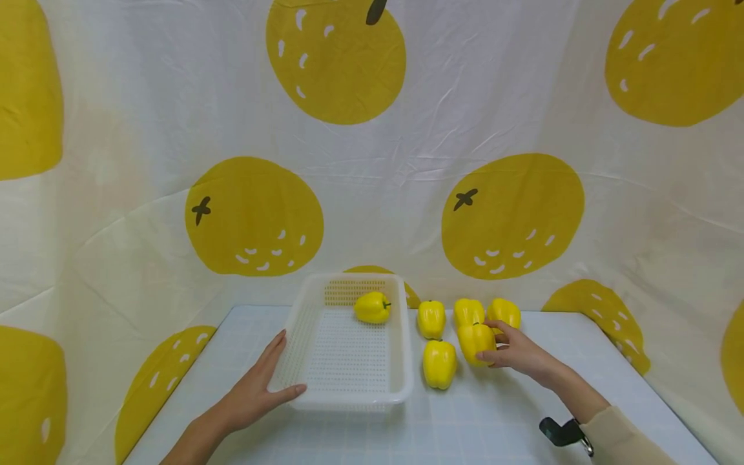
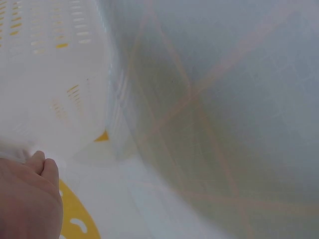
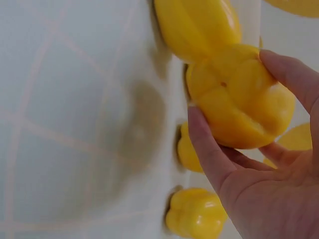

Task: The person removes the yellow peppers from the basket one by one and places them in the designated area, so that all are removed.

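Draped behind and around the table (image 1: 494, 413) hangs a cream cloth (image 1: 407, 161) printed with big yellow oranges, and the table itself is pale with a faint grid of squares. On it sits a white perforated basket (image 1: 349, 394), long axis running away from the person, with 1 yellow pepper (image 1: 372, 307) already lying on its side at the far end, stem pointing right. Just right of the basket are 5 more peppers: 3 in a far row (image 1: 431, 318), 1 nearer (image 1: 439, 363), and the held pepper (image 1: 475, 342) between them. The right hand (image 1: 517, 352) has its grip closed round that pepper, thumb on the near side and fingers over the far side, as the right wrist view (image 3: 239, 99) shows plainly; the pepper stands roughly upright and I cannot tell whether it is lifted off the table or resting on it. From this grip the basket lies directly to the left, near, with only the nearer pepper standing in the gap. The left hand (image 1: 261, 384) lies flat and relaxed against the basket's near left corner, thumb along the front rim, fingers straight up the side, holding nothing; it is nearer the basket, the right hand nearer the loose peppers
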Tool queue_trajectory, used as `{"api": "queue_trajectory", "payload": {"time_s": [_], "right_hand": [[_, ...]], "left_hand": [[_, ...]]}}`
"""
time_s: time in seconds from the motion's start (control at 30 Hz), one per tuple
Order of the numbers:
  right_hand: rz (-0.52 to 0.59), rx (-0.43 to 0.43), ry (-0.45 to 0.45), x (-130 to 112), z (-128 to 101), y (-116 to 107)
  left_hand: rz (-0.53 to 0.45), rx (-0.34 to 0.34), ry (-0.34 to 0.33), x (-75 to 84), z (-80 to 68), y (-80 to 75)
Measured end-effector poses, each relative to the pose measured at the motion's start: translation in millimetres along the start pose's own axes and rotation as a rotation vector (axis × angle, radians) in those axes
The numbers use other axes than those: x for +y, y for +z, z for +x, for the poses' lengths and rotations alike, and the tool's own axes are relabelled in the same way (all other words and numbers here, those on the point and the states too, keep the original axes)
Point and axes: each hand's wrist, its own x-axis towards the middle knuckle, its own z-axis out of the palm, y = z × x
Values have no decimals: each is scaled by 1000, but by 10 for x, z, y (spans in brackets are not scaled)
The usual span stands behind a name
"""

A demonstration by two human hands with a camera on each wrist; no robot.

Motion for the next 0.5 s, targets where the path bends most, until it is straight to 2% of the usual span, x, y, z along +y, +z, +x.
{"api": "queue_trajectory", "payload": {"time_s": [0.27,0.5], "right_hand": [[7,7,44,233,37,62],[-2,-6,71,290,34,104]], "left_hand": [[-9,-7,2,13,-2,-13],[-15,-13,-9,-14,7,2]]}}
